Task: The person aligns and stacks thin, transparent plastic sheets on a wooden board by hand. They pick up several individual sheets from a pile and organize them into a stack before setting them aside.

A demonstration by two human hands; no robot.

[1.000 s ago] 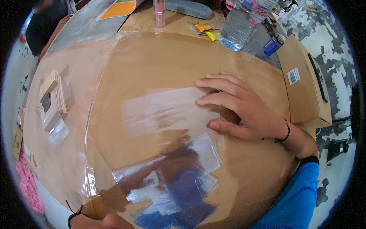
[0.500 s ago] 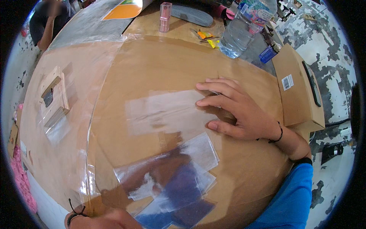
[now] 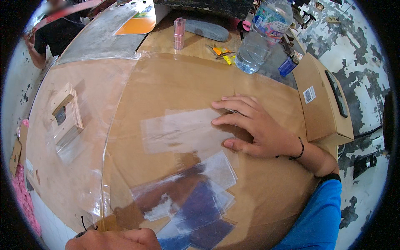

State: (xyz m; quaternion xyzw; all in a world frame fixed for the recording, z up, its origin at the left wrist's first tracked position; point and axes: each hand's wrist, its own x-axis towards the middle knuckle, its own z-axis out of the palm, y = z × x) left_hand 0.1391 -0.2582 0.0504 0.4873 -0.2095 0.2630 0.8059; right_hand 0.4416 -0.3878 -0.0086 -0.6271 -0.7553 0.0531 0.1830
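I'm watching the right hand (image 3: 260,129), grip spread wide, fingertips at the right end of the flat clear sheet (image 3: 179,131) on the desk (image 3: 266,187) | left hand (image 3: 114,241) cut by the lower edge, grip I can't tell | glossy clear sleeves (image 3: 196,204) overlapping just below the sheet

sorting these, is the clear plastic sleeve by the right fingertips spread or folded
Spread: the clear plastic sleeve lies flat, its long outline showing; the right hand partly covers one end.
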